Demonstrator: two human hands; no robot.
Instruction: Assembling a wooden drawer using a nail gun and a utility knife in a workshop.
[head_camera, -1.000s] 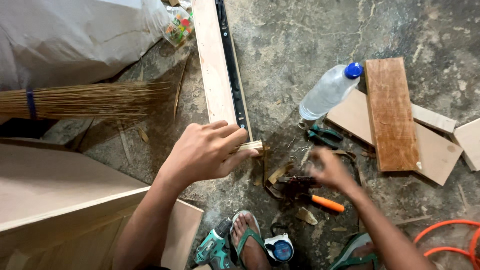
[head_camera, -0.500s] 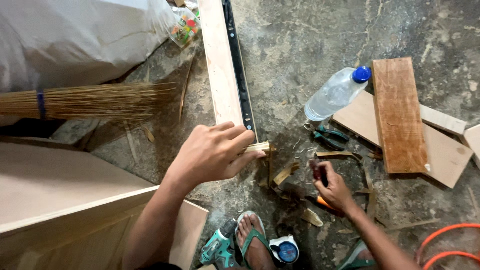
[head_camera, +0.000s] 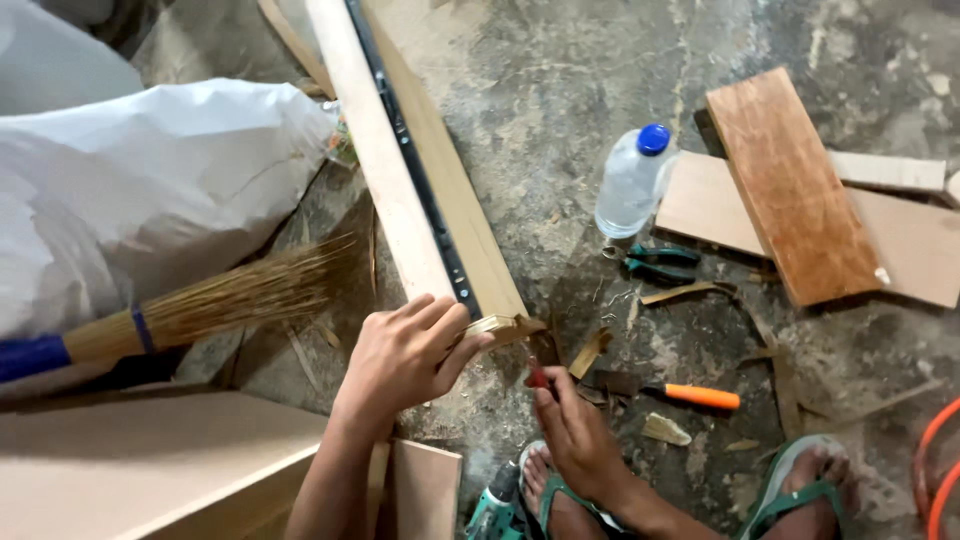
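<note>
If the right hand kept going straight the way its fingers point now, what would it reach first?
Probably the splintered end of the long wooden board, just above the right hand, where the left hand grips it. Depth is hard to judge here.

Rough grey concrete floor (head_camera: 600, 80); perhaps dusty
</note>
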